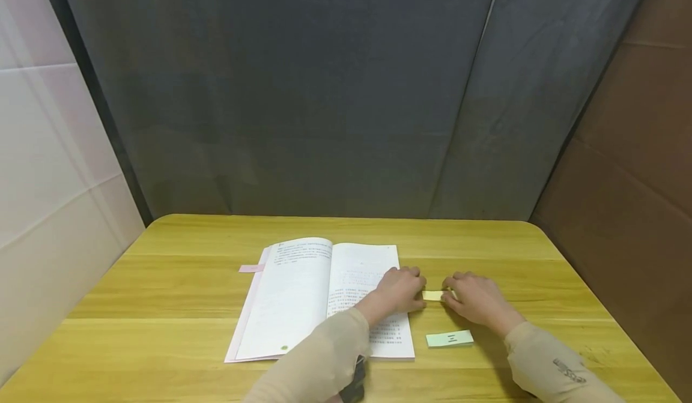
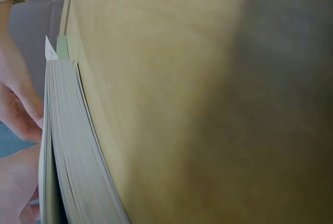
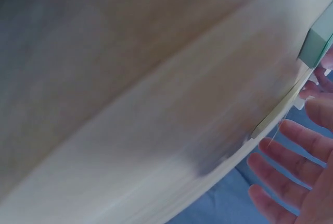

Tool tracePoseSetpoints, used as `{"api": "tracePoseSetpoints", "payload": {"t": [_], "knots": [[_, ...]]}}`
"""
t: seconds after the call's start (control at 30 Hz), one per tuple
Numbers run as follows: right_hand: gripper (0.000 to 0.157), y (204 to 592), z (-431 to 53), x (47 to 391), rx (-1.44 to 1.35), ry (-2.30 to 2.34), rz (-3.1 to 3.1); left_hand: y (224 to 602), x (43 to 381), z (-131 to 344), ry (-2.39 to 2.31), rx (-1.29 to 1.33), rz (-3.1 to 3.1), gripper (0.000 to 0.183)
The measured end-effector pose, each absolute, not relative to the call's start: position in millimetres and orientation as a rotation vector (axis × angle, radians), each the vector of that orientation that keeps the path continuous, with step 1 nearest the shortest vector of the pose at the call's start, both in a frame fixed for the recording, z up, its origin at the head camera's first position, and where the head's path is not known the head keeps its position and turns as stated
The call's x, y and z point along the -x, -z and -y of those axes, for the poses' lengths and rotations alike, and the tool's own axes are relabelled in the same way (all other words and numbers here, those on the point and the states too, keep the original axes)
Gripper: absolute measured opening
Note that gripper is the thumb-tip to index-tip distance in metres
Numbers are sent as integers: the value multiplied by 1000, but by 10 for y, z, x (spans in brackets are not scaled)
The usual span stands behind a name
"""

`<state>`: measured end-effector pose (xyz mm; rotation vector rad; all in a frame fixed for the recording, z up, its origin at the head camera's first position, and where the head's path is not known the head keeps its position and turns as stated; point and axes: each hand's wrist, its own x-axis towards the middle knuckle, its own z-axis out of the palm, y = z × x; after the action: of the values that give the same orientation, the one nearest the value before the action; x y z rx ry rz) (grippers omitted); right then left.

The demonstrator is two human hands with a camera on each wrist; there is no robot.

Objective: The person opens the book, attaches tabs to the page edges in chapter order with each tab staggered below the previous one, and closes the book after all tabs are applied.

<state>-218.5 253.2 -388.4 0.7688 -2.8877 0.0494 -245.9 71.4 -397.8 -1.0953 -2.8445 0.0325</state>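
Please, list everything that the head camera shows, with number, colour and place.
table: one, yellow-brown wood, lower half
backdrop: one, dark grey, behind the table
side panels: two, whitish left, brown right
book: one, white pages, open on the table
tab: one, pink, book's left edge
yellow strip: one, yellow, right of the book
green pad: one, green, nearer than the yellow strip
unclear object: one, blackish, bottom edge
sleeves: two, beige, lower centre and right
left hand: one, bare, over book's right edge
right hand: one, bare, by the yellow strip's right end
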Motion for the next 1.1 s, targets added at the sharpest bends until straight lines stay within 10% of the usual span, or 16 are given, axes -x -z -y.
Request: {"api": "tracePoseSetpoints", "payload": {"t": [1.1], "knots": [[20, 3888, -2532, 2132, -798, 1, 2841, 3997, 2445, -723, 19, 1188, 2631, 14]]}}
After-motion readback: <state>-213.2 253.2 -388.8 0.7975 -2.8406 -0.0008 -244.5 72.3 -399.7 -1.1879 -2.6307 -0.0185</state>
